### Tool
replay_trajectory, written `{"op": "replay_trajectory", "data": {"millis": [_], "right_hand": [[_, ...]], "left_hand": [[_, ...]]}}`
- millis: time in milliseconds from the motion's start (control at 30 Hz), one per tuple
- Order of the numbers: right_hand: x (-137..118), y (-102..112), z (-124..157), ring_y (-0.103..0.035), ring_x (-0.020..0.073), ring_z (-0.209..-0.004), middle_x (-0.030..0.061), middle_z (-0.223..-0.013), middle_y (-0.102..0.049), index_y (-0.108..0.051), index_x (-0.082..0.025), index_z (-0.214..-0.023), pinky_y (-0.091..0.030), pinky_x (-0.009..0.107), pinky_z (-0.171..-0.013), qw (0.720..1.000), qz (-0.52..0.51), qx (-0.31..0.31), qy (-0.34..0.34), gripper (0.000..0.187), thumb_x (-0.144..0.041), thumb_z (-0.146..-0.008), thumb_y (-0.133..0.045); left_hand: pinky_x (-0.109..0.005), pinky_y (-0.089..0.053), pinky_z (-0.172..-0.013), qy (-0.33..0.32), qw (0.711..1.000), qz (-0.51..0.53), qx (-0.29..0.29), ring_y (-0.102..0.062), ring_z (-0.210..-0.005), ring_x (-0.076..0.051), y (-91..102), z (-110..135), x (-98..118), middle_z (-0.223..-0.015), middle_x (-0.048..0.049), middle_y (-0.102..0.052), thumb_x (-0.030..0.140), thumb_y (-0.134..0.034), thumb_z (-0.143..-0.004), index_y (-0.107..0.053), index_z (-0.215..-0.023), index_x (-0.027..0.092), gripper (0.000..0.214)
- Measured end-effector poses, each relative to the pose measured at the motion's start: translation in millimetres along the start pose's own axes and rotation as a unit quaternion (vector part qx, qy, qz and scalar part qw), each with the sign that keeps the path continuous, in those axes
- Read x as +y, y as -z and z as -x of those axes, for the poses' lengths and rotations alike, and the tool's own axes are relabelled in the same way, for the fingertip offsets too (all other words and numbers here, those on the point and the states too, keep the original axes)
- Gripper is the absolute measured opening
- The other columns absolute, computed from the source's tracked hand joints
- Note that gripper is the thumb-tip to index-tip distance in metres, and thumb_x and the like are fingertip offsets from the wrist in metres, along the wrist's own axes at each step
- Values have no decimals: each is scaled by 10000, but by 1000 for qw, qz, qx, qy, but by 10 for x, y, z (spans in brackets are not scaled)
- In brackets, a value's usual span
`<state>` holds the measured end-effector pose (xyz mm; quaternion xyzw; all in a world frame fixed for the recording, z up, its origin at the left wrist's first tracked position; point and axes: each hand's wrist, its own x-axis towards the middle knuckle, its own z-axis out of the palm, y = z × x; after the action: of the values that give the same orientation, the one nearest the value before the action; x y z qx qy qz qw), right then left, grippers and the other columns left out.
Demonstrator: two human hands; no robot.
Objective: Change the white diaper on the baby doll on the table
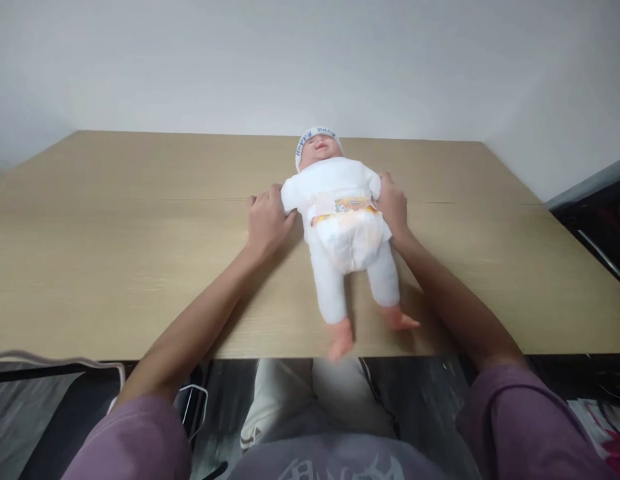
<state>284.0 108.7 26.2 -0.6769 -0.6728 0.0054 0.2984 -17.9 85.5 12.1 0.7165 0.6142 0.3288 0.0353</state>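
A baby doll (335,175) lies face up on the wooden table, its head toward the back wall and its feet at the front edge. It wears white clothing, a white cap (306,138) with blue lettering and a white diaper (351,235) with an orange patterned waistband. My left hand (269,220) is closed around the end of the doll's arm on the left. On the other side my right hand (394,208) grips the doll's other arm, its fingers partly hidden behind the sleeve.
The table (140,267) reaches back to a pale wall (240,67). A dark object (600,213) stands beyond its right edge. At the lower left a white cable (55,361) runs along the front edge. My legs (285,393) are below the table.
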Motion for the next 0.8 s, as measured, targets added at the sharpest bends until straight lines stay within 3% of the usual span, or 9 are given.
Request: {"op": "replay_trajectory", "data": {"millis": [100,233,367,500,633,800], "right_hand": [[-44,514,329,-724,336,-1009,126,-1172,-811,-660,-214,-1334,-465,367,-808,998,-32,-9,56,358,-332,-997,-643],[-42,1204,1138,-711,293,-913,77,-1064,-813,-683,-225,-1298,-461,345,-761,981,-89,-57,165,357,-390,-985,-635],[-111,1585,2131,-700,294,-1008,102,-1125,-785,-684,-214,-1283,-491,384,-873,952,-68,-96,282,340,-217,-968,-557],[-220,1559,2922,-668,305,-1053,107,-1141,-776,-672,-197,-1330,-462,415,-936,924,-31,-162,344,406,-132,-948,-552],[-303,1335,3343,-638,302,-1023,113,-1140,-748,-673,-166,-1335,-447,412,-901,906,3,-228,357,373,-132,-973,-586],[-233,1087,3622,-647,313,-1130,155,-1276,-733,-651,-147,-1427,-483,431,-976,907,56,-309,280,416,-102,-1019,-585]], "left_hand": [[-516,-447,-1064,-6,1000,-6,16,-692,-1099,-402,510,657,333,-1186,-163,-757,415,-720,-896,-568,-1355,181,537],[-453,-555,-881,-52,998,-20,13,-713,-965,-347,1044,2014,631,-1165,-160,-765,539,-760,-876,-560,-1352,171,633],[-366,-563,-643,-113,993,17,-19,-706,-739,-276,1136,3480,789,-935,-101,-741,535,-702,-978,-570,-1299,164,508],[-374,-618,-651,-93,993,37,-55,-771,-770,-299,1056,4545,860,-937,-102,-761,404,-669,-1000,-568,-1270,186,361],[-377,-627,-668,-21,991,49,-125,-797,-803,-317,1119,5031,802,-957,-90,-777,353,-729,-935,-558,-1233,212,372],[-427,-624,-755,76,962,37,-259,-793,-917,-356,1208,5091,720,-1008,-110,-795,394,-694,-979,-545,-1335,185,439]]}}
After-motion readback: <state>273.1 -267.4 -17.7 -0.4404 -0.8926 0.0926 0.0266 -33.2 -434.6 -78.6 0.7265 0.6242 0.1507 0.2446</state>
